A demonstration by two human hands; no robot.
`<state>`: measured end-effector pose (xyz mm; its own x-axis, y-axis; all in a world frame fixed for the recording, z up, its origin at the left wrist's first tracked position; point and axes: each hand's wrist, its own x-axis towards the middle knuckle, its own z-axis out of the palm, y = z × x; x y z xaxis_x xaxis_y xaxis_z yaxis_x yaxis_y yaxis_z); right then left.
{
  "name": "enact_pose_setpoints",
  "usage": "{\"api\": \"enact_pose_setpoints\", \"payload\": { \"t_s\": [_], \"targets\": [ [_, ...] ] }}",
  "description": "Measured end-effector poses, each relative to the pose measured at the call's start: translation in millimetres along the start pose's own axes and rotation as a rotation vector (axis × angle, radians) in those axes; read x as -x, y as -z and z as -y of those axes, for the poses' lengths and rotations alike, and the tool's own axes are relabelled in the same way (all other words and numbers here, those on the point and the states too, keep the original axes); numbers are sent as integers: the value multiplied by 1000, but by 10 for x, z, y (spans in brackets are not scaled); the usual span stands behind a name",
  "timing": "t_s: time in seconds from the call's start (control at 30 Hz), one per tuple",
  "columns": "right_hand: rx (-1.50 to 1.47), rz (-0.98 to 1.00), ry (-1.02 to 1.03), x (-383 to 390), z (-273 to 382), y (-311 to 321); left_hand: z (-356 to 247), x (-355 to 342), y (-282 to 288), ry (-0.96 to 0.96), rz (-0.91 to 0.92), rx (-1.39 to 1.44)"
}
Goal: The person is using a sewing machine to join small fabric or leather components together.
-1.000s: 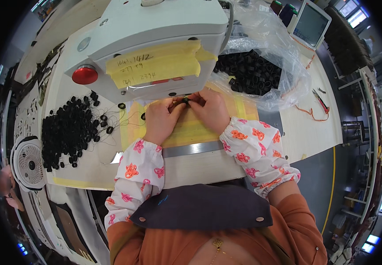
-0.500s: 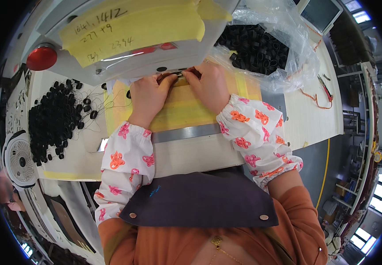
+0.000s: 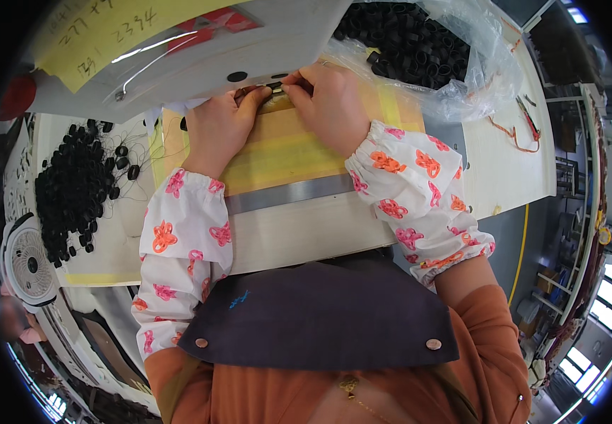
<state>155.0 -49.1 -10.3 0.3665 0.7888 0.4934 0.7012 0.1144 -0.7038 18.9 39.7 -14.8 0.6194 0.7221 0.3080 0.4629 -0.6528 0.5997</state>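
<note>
My left hand [image 3: 217, 131] and my right hand [image 3: 334, 113] meet at the lower front edge of a grey machine [image 3: 150, 74], both pinched on a small black piece [image 3: 275, 87]. Its shape is mostly hidden by my fingertips. Beneath my hands lies a board covered in yellow tape [image 3: 284, 159]. A heap of small black rings [image 3: 72, 184] with loose threads sits left of the board; a clear plastic bag [image 3: 490, 78] of black loops [image 3: 419, 49] is at the back right.
A white fan [image 3: 31, 258] stands at the left edge, a red button [image 3: 17, 95] on the machine. Red-handled snips [image 3: 532, 124] and orange cord [image 3: 514, 141] lie at right. A metal strip [image 3: 284, 191] borders the board. Another person [image 3: 19, 318] is partly visible at far left.
The camera view has shifted, so the machine and both hands appear higher in the picture. My fingers stay pinched together on the small piece at the machine's edge.
</note>
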Motion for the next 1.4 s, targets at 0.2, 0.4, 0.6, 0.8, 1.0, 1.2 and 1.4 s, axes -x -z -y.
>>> {"api": "enact_pose_setpoints", "payload": {
  "t_s": [0.2, 0.4, 0.6, 0.8, 1.0, 1.2, 1.4],
  "targets": [
    [32, 11, 9, -17, -29, 6, -26, -21, -6, 13, 12, -3],
    [144, 53, -31, -20, -21, 16, -87, -15, 35, 68, 50, 38],
    [139, 89, -57, -70, -5, 16, -50, -16, 57, 72, 65, -11],
    [168, 74, -13, -67, -27, -12, -5, -16, 54, 131, 85, 46],
    [133, 84, -47, -73, -45, -16, 37, -7, 20, 203, 90, 104],
    [103, 71, -41, -76, -100, 15, -7, -63, 8, 167, 86, 35],
    [95, 49, -12, -38, -130, -12, -96, -12, 82, 157, 111, -158]
  ]
}}
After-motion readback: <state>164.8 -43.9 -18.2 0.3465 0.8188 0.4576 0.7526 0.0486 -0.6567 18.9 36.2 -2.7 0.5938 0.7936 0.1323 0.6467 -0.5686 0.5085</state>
